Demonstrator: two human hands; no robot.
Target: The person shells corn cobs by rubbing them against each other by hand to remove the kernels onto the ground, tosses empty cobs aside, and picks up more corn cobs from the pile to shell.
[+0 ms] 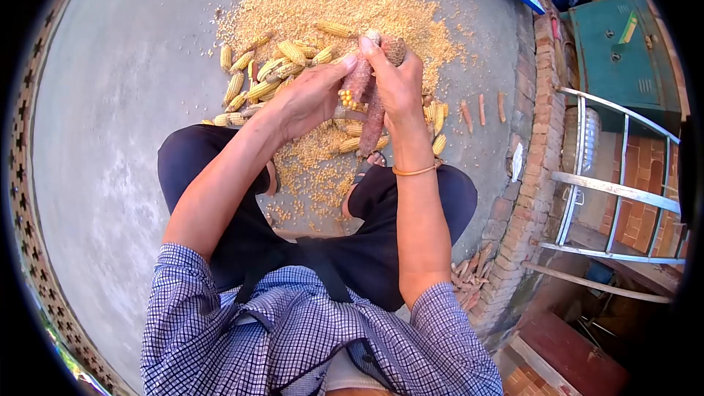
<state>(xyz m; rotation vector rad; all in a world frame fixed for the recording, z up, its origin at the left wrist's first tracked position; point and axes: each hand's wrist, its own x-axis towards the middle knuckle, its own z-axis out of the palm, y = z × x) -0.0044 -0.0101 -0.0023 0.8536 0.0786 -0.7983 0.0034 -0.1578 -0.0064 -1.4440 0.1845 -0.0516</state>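
My left hand (312, 99) is closed on a reddish corn cob (357, 81), its thumb pressed along the side. A small patch of yellow kernels remains at this cob's lower end; the rest of the visible surface is stripped. My right hand (402, 86) is wrapped around a bare corn cob (372, 125) that slants down between my knees. The right thumb also presses on the upper end of the first cob, so the two cobs touch or nearly touch. Behind my left hand lies a pile of yellow corn ears (275, 73). Fingertips under the cobs are hidden.
A wide heap of loose kernels (315, 0) spreads on the concrete floor (110, 103). Several bare cobs (482, 108) lie at the right, more in a pile (471, 279) by the brick edging (539, 154). Beyond stand a metal ladder (616, 187) and a green cabinet (616, 59).
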